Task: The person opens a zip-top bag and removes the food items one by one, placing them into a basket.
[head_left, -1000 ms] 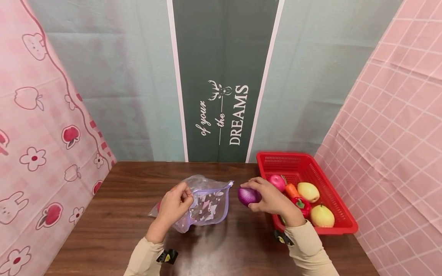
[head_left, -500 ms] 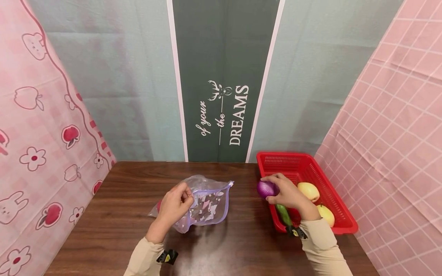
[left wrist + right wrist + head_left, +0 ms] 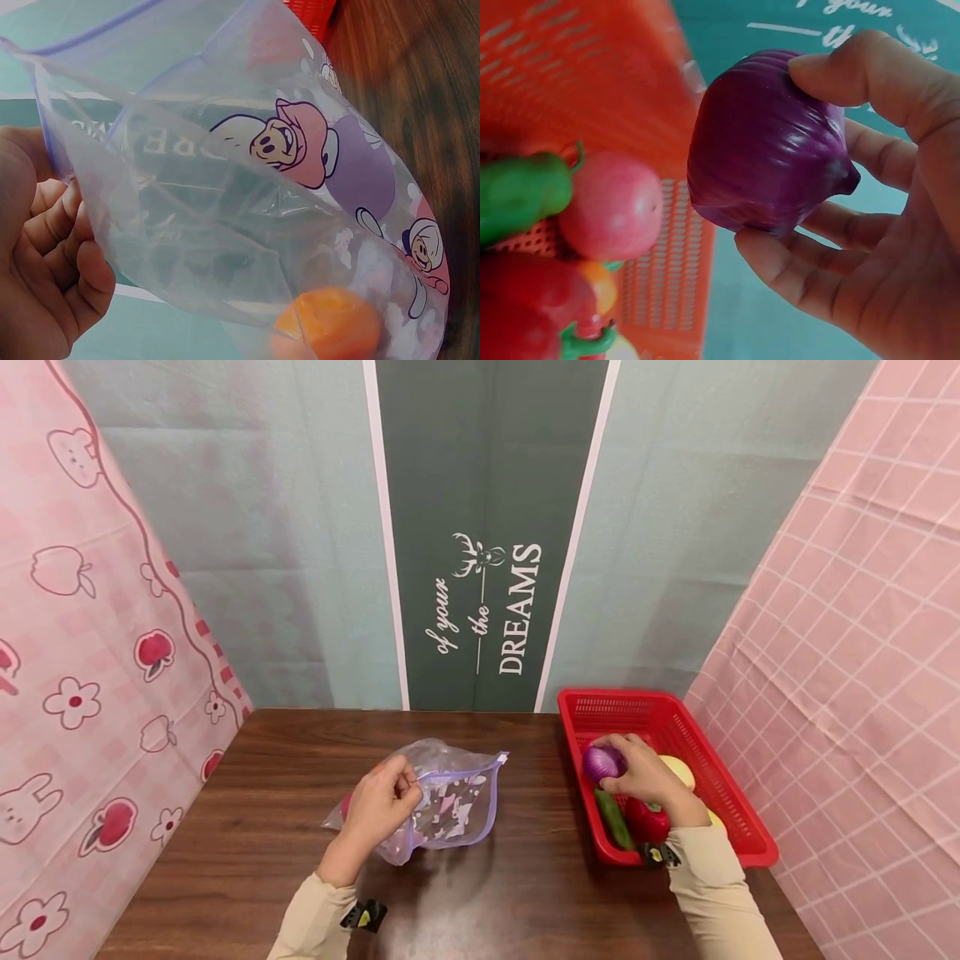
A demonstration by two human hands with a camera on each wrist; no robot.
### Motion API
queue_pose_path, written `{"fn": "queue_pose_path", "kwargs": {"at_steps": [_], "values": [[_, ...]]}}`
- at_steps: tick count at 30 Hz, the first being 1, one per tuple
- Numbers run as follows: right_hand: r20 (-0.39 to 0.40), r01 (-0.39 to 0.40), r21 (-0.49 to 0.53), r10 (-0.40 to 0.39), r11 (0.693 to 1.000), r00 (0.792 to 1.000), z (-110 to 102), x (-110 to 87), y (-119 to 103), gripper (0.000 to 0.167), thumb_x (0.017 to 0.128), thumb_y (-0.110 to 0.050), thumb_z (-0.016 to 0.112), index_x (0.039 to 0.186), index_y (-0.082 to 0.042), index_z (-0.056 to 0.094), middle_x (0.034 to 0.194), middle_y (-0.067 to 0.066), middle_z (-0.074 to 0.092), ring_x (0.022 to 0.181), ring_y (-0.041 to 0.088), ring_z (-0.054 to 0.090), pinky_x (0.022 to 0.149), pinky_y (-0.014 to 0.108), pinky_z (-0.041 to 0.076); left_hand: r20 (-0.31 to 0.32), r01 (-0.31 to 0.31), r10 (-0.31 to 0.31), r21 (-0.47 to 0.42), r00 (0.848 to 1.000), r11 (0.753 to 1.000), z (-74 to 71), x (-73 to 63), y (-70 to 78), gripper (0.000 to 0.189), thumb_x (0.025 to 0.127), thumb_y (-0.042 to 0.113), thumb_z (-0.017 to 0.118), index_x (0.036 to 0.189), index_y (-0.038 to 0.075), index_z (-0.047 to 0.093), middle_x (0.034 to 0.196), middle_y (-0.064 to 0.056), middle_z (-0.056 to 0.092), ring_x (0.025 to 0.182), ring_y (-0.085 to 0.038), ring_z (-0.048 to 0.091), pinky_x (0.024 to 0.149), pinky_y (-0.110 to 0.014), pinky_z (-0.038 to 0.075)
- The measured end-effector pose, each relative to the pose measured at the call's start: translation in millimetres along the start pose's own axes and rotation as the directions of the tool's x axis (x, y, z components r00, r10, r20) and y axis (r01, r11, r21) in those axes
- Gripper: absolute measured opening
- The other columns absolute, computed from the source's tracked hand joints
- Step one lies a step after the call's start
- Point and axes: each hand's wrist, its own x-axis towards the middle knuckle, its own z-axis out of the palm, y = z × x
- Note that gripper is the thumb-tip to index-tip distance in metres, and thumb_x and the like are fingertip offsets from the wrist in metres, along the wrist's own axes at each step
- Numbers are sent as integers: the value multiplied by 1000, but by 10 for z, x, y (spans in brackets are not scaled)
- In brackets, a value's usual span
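Note:
In the head view my right hand (image 3: 651,778) holds a purple onion (image 3: 602,766) over the left side of a red plastic basket (image 3: 622,704). The right wrist view shows thumb and fingers around the onion (image 3: 769,146), its pointed end toward the palm. My left hand (image 3: 380,802) pinches the lilac-edged mouth of a clear zip bag (image 3: 459,810) lying on the table, printed with cartoon figures. Inside the bag, seen from the left wrist, is a round orange item (image 3: 330,324); something reddish shows at its far left end.
Within the basket are a cucumber (image 3: 615,820), a red bell pepper (image 3: 648,822), a pale yellow fruit (image 3: 679,770) and a pink round one (image 3: 613,206). The basket stands at the right of the brown wooden table (image 3: 510,893), close to the pink checked cloth (image 3: 855,693).
My right hand has carried the onion rightward, from beside the bag's mouth to over the basket. The left hand and the bag have stayed in place.

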Motion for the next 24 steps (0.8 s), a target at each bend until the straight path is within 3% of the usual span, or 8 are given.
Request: {"fn": "queue_pose_path", "kwargs": {"at_steps": [5, 8, 16, 24], "values": [[-40, 36, 0, -36, 999, 999, 60, -13, 162, 56, 60, -13, 79, 111, -4, 58, 93, 13, 55, 88, 31, 46, 68, 48, 44, -4, -5, 5, -4, 1000, 1000, 4, 1, -4, 15, 66, 10, 60, 71, 19, 50, 58, 16, 42, 50, -2, 41, 45, -22, 33], [-34, 17, -13, -18, 1000, 999, 83, -13, 247, 55, 61, -14, 80, 110, -1, 57, 91, 13, 55, 86, 31, 47, 68, 48, 44, 3, 0, 0, -5, 1000, 1000, 5, -3, -5, 14, 66, 10, 60, 71, 18, 50, 58, 16, 42, 51, -2, 41, 45, -22, 34], [79, -83, -51, 86, 995, 993, 55, 44, 420, 57, 62, -17, 82, 111, -1, 58, 91, 12, 58, 89, 32, 50, 71, 45, 47, 20, 20, -20, -8, 1000, 1000, 3, -2, 25, 14, 67, 8, 61, 71, 17, 51, 58, 16, 41, 52, -3, 41, 46, -23, 34], [131, -80, -44, 85, 996, 988, 64, 143, 540, 55, 57, -15, 82, 104, 0, 59, 89, 15, 59, 83, 33, 53, 68, 44, 46, 32, 31, -31, -10, 999, 999, -4, 6, 43, 13, 67, 9, 61, 71, 17, 51, 58, 16, 41, 51, -3, 41, 46, -24, 34]]}}
